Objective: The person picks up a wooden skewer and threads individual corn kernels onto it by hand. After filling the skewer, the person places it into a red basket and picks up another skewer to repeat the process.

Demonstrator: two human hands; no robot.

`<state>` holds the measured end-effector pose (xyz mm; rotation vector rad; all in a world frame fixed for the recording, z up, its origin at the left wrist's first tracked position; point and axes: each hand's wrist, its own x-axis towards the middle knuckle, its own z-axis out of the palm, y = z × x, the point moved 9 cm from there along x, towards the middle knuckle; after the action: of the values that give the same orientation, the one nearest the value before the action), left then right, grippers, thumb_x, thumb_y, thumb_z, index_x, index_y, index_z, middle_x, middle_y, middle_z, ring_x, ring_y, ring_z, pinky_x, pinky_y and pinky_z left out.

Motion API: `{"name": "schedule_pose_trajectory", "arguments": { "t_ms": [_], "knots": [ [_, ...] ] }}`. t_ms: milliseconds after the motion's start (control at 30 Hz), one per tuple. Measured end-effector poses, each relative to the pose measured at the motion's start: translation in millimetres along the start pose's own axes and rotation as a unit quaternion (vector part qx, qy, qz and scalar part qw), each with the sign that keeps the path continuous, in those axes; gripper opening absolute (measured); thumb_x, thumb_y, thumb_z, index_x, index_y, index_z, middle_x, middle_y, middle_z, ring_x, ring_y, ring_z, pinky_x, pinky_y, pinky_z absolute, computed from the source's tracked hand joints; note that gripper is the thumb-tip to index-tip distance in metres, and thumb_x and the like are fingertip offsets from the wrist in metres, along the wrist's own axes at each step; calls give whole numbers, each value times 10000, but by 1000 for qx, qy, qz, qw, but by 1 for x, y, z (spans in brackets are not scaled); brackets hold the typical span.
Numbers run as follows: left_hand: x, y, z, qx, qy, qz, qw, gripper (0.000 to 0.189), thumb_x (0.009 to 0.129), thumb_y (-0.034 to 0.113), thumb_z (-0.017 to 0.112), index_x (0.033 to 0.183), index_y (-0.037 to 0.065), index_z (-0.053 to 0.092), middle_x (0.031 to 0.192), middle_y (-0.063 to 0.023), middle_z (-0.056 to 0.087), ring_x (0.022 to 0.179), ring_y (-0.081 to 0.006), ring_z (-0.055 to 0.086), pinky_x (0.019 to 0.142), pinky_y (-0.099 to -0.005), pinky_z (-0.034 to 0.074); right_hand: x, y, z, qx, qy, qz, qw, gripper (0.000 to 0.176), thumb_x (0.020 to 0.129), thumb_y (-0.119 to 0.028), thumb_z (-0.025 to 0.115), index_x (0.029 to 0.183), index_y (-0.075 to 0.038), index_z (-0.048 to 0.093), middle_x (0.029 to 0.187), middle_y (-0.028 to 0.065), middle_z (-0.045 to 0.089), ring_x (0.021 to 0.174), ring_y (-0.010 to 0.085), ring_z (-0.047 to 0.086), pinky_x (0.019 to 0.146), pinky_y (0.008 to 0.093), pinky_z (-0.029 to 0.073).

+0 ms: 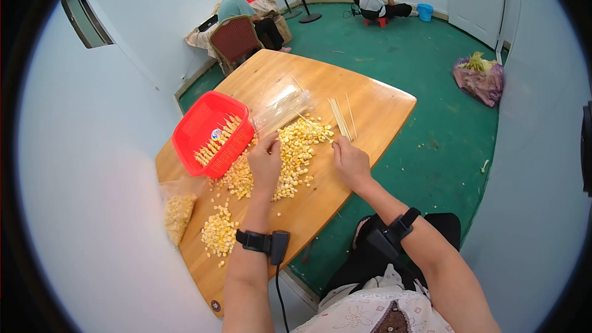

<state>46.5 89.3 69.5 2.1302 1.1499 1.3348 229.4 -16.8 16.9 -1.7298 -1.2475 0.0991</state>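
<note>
Head view's got my right hand (353, 163) pinching a thin stick (314, 126) above the loose corn kernels (297, 151). Left hand (265, 159) is curled over the pile, can't tell if it's gripping anything. Farther out on the table (367, 95), there's a red basket (198, 114) holding loaded skewers (217, 142).

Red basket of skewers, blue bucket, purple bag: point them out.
Red basket (232, 150): head view, outer side wall.
Blue bucket (425, 13): head view, outer side.
Purple bag (484, 84): head view, front side.
</note>
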Motion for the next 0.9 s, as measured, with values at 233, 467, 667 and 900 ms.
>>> {"name": "schedule_pose_trajectory", "arguments": {
  "t_ms": [233,467,667,900],
  "knots": [
    [-6,-8,27,95,-173,24,980,107,712,72,643,788,0,663,752,-150,594,698,-247,590,647,-331,472,-1,-5,0,-25,-14,-22,999,167,883,-221,438,859,-68,500,616,156,585,574,346,578,526,456,435],
    [-4,-4,23,118,-191,47,973,148,691,32,630,834,8,663,776,-155,580,725,-271,582,667,-342,469,-2,-7,1,-26,-12,-42,999,169,879,-224,442,851,-69,504,589,151,579,557,342,578,519,456,435],
    [-10,10,31,132,-208,137,959,165,696,-1,617,850,29,669,781,-147,577,742,-282,572,669,-352,466,-2,-7,3,-26,-15,-48,998,164,876,-225,448,847,-74,503,581,152,575,550,342,576,506,455,431],
    [-14,19,33,150,-198,224,942,151,693,18,654,839,44,676,746,-128,578,732,-277,574,658,-342,468,-2,-9,1,-29,-20,-51,998,173,876,-230,444,834,-74,507,581,153,574,545,343,572,508,456,430]
  ]
}}
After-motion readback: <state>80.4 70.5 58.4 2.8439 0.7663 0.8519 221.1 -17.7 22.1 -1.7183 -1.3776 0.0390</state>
